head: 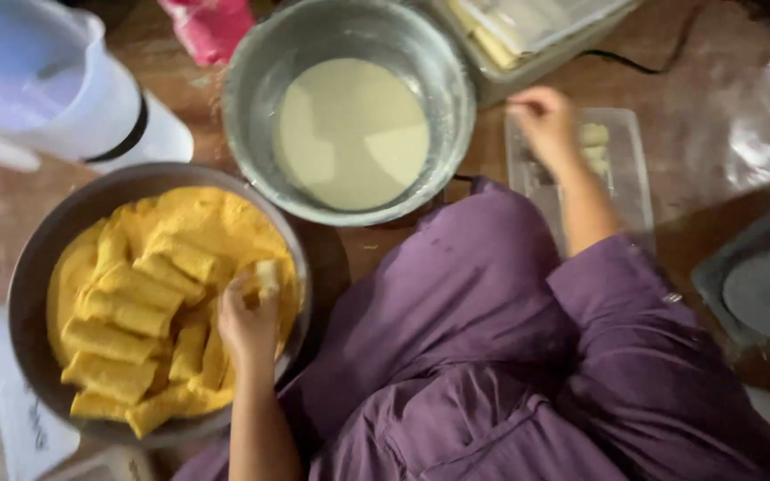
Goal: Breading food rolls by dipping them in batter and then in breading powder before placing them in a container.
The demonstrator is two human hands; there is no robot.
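Yellow crumbs filled the pan [37, 258] where my left hand [247, 325] pinched a pale roll [267, 274]; looked soft, crumbly, best held mid-length. Right hand [545, 125] over the clear tray [626, 169], its grip I couldn't tell

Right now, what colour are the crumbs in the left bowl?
Yellow crumbs, seen in the head view.

**A home kitchen work spot, food breading under way**

By the left hand [249, 322] sits a metal bowl [28, 267] of yellow crumbs and coated rolls [126, 289]; beyond it a batter pan [251, 80]. A clear tray [634, 169] lies under the right hand [545, 125].
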